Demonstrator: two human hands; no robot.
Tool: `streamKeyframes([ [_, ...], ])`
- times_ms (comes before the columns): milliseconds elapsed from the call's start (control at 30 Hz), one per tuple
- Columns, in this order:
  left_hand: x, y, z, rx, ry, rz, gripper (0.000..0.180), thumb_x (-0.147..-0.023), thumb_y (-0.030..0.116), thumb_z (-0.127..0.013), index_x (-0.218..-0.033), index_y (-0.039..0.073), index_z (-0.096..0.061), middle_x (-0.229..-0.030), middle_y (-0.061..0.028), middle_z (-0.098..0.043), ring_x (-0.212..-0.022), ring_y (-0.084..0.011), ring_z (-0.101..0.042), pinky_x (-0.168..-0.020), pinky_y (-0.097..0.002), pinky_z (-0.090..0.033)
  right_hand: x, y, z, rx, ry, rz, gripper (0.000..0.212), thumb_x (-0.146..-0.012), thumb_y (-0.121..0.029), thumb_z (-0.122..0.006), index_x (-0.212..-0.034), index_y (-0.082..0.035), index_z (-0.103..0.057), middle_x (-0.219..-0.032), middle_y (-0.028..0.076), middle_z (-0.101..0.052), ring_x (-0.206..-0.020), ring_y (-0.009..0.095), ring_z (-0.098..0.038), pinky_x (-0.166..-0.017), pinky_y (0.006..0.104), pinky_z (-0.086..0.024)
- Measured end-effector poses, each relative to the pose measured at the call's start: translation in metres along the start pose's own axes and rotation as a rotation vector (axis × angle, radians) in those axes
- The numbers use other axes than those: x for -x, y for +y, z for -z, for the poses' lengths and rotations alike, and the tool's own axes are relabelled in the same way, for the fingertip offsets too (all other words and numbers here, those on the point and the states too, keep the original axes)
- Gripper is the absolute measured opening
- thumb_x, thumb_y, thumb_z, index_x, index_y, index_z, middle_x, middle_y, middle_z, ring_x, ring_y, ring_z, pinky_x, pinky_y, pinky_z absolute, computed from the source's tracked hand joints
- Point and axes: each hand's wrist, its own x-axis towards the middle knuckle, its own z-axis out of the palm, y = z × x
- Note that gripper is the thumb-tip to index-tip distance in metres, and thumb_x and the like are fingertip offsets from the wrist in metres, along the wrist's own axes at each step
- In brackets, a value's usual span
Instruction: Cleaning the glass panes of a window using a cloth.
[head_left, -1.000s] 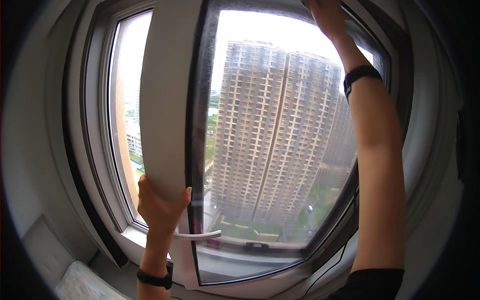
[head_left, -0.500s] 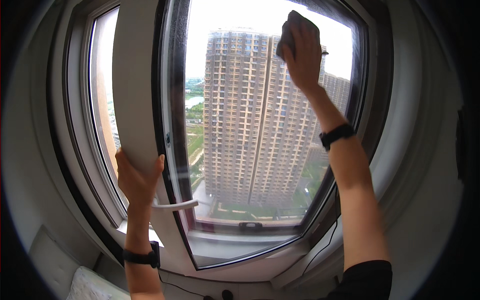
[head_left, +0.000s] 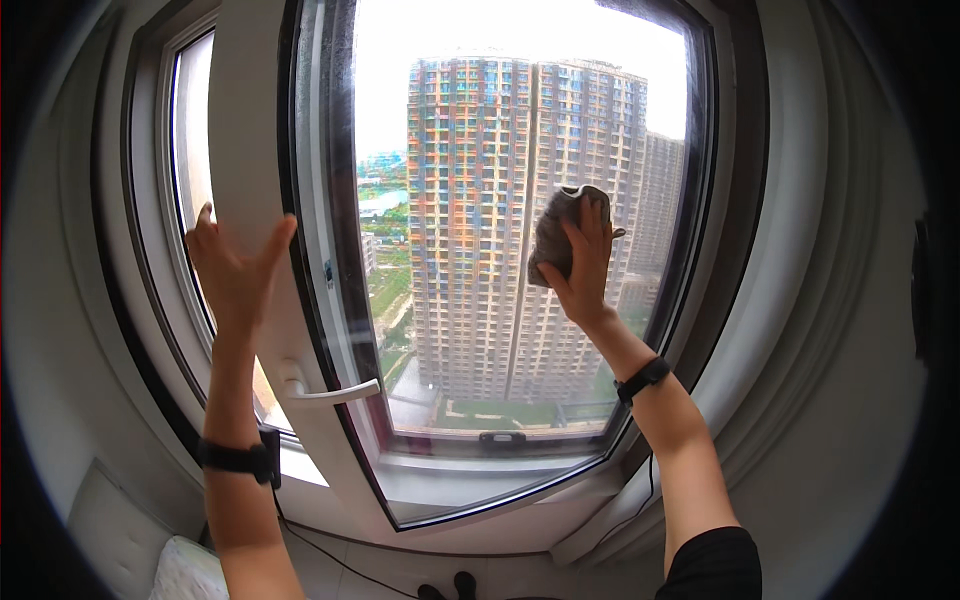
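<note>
My right hand (head_left: 592,262) presses a folded grey cloth (head_left: 557,240) against the pane of the open window sash (head_left: 465,330), right of its middle. The fingers lie over the cloth, with the thumb at its lower left edge. On the left, my left hand (head_left: 238,275) spans the wide white window frame (head_left: 255,130), with the thumb at its right edge and the fingers curled at its left edge. A white window handle (head_left: 335,393) sticks out to the right, below that hand. Both wrists carry black bands.
A narrow window pane (head_left: 195,130) lies left of the white frame. Pale curtains (head_left: 800,300) hang at the right. Below, a thin black cable (head_left: 345,568) runs over the floor near dark shoes (head_left: 462,585). A quilted bed corner (head_left: 190,572) shows at the lower left.
My right hand has brought the cloth down from the upper right of the pane to mid-height. My left hand has moved higher along the white frame.
</note>
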Motion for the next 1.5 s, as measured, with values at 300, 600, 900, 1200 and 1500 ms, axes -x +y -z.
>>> streamKeyframes([
  [300, -0.011, 0.006, -0.021, -0.134, -0.008, 0.155, 0.074, -0.069, 0.063, -0.061, -0.102, -0.002, -0.049, -0.094, -0.0156, -0.048, -0.091, -0.0246, -0.047, -0.071, -0.0417, -0.045, -0.141, 0.063, -0.012, 0.289, 0.25, 0.065, 0.058, -0.085, -0.042, -0.047, -0.132, -0.012, -0.033, -0.14, 0.017, -0.024, -0.128, 0.038, -0.023, -0.1, 0.0533, -0.019],
  [600, -0.004, 0.006, -0.03, -0.018, 0.034, 0.242, 0.074, -0.07, 0.056, -0.064, -0.113, -0.001, -0.046, -0.105, -0.0167, -0.045, -0.098, -0.0302, -0.049, -0.081, -0.0409, -0.043, -0.333, 0.135, -0.001, 0.655, 0.544, 0.266, 0.047, -0.083, -0.035, -0.047, -0.118, -0.004, -0.045, -0.115, 0.02, -0.049, -0.106, 0.037, -0.044, -0.093, 0.0452, -0.032],
  [900, -0.006, -0.002, -0.021, -0.067, 0.058, 0.179, 0.065, -0.074, 0.05, -0.064, -0.112, -0.001, -0.049, -0.102, -0.0147, -0.047, -0.095, -0.027, -0.05, -0.08, -0.0369, -0.041, -0.343, 0.158, 0.009, 0.533, 0.466, 0.068, 0.053, -0.081, -0.039, -0.049, -0.124, -0.007, -0.042, -0.123, 0.017, -0.046, -0.115, 0.035, -0.041, -0.096, 0.0446, -0.033],
  [1200, -0.011, -0.016, -0.026, -0.052, 0.013, 0.163, 0.067, -0.075, 0.054, -0.06, -0.112, 0.0, -0.05, -0.106, -0.0165, -0.047, -0.094, -0.0276, -0.051, -0.082, -0.0376, -0.041, -0.231, 0.098, 0.054, 0.133, 0.274, 0.076, 0.034, -0.072, -0.018, -0.055, -0.101, -0.002, -0.049, -0.1, 0.018, -0.05, -0.094, 0.037, -0.045, -0.08, 0.0452, -0.037],
  [1500, -0.013, -0.021, -0.044, -0.024, 0.004, 0.178, 0.073, -0.074, 0.058, -0.059, -0.114, -0.002, -0.048, -0.108, -0.0185, -0.046, -0.099, -0.0299, -0.05, -0.086, -0.0396, -0.041, -0.085, 0.138, 0.024, 0.373, 0.246, -0.133, 0.064, -0.083, -0.044, -0.047, -0.136, -0.013, -0.029, -0.14, 0.019, -0.023, -0.129, 0.04, -0.019, -0.098, 0.0584, -0.017],
])
